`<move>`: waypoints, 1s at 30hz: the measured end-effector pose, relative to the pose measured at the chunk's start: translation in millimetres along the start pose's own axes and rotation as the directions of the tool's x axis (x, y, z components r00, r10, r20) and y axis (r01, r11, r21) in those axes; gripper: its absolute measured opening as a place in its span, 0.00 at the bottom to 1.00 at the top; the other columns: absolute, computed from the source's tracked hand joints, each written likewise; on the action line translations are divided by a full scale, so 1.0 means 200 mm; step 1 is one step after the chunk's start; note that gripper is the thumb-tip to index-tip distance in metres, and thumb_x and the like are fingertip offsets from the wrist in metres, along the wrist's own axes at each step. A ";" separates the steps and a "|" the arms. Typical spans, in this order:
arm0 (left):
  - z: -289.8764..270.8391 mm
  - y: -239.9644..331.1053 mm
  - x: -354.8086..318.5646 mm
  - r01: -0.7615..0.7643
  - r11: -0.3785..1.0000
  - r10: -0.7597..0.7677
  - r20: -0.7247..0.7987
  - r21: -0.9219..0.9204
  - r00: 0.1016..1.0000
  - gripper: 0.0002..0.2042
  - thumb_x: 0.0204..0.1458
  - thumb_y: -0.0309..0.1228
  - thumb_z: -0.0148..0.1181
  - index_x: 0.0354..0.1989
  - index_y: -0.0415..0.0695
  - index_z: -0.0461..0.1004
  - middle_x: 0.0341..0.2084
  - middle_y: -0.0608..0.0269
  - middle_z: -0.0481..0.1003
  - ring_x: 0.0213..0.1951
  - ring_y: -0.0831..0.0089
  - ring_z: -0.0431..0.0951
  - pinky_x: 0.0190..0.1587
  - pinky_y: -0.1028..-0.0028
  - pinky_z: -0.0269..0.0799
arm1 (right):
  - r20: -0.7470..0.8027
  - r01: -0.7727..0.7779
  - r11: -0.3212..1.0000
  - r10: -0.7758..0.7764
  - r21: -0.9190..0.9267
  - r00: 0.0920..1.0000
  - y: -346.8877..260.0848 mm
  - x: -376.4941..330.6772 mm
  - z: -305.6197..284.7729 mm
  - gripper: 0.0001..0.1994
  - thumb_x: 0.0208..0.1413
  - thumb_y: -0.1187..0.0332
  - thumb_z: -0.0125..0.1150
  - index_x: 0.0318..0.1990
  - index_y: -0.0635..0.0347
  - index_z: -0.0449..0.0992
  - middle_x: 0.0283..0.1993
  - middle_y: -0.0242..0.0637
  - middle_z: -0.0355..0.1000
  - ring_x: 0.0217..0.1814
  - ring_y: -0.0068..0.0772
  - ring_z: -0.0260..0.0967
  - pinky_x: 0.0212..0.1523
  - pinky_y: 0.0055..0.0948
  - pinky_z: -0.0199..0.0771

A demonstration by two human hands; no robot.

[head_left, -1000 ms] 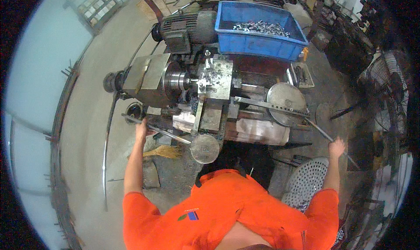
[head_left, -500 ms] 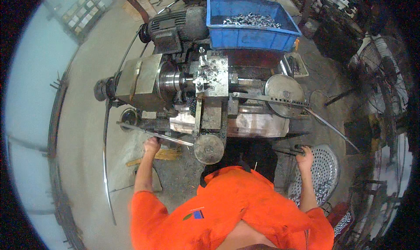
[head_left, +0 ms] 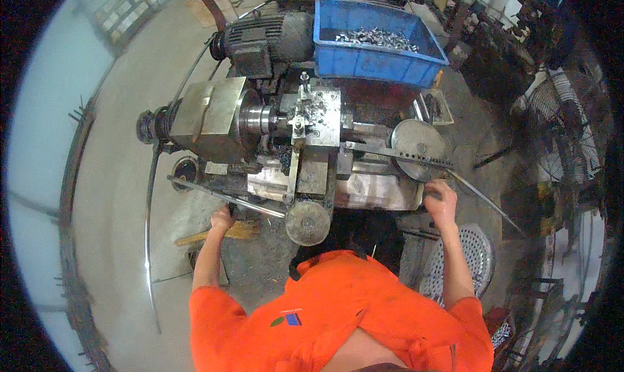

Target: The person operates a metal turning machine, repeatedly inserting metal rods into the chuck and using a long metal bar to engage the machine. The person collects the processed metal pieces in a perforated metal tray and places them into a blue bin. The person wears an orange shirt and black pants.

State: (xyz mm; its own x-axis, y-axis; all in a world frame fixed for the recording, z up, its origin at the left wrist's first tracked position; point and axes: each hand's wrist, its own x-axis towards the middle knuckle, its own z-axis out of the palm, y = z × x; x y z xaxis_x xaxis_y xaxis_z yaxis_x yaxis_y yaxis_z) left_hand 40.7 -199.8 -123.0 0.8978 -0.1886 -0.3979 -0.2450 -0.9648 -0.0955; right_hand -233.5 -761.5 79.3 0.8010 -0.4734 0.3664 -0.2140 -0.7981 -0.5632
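Note:
My left hand (head_left: 223, 217) is closed just below a slanted metal lever rod (head_left: 224, 196); a small dark part shows at its fingers, too little to name. That rod runs to a round metal disc (head_left: 307, 223) at the front of a small lathe. My right hand (head_left: 442, 203) is at the right end of the lathe's bed (head_left: 377, 191), fingers curled and partly hidden, below a larger disc (head_left: 419, 149) with a perforated bar (head_left: 406, 154). At the middle stand the chuck (head_left: 258, 119) and a tool block (head_left: 323, 115) strewn with dark chips.
Behind the lathe are a motor (head_left: 276, 37) and a blue bin (head_left: 377, 63) holding small metal pieces. A perforated metal tray (head_left: 473, 242) with shiny pieces lies at lower right. A broom (head_left: 195, 238) rests on the floor at left. A long rod (head_left: 484, 199) sticks out at right.
My right hand has left the dark handle near the perforated tray and moved forward and slightly left to the bed's end. My left hand stays by the lever. The view has shifted slightly.

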 end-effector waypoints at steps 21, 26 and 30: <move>-0.54 -0.69 -1.01 0.546 0.675 -0.722 -0.296 -0.496 0.625 0.26 0.45 0.56 0.50 0.35 0.42 0.73 0.26 0.46 0.74 0.33 0.49 0.74 0.36 0.58 0.68 | 0.636 0.563 0.827 -0.437 0.006 0.636 -1.39 0.86 0.96 0.15 0.30 0.64 0.57 0.28 0.65 0.77 0.31 0.53 0.73 0.37 0.49 0.72 0.41 0.36 0.73; -0.59 -0.34 -1.06 0.476 0.771 -0.624 -0.351 -0.424 0.698 0.23 0.43 0.50 0.55 0.30 0.38 0.73 0.26 0.44 0.74 0.33 0.48 0.74 0.36 0.57 0.68 | 0.608 0.619 0.783 -0.464 -0.059 0.645 -1.38 0.85 0.97 0.14 0.31 0.64 0.57 0.27 0.63 0.77 0.30 0.51 0.73 0.37 0.49 0.72 0.42 0.37 0.72; -0.61 -0.49 -1.03 0.329 0.744 -0.511 -0.177 -0.582 0.841 0.19 0.42 0.43 0.58 0.29 0.34 0.71 0.20 0.45 0.73 0.28 0.54 0.76 0.31 0.62 0.71 | 0.435 0.703 0.695 -0.593 -0.149 0.678 -1.34 0.82 0.88 0.12 0.26 0.66 0.56 0.19 0.67 0.75 0.25 0.49 0.72 0.36 0.48 0.68 0.41 0.38 0.70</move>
State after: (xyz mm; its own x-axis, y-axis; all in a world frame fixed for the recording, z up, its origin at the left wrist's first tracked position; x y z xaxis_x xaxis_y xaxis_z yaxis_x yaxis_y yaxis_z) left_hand -75.7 -89.0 78.6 0.9454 0.3015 -0.1240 0.3259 -0.8862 0.3294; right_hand 52.9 -560.4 160.2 0.9129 0.3144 0.2602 0.3315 -0.9431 -0.0236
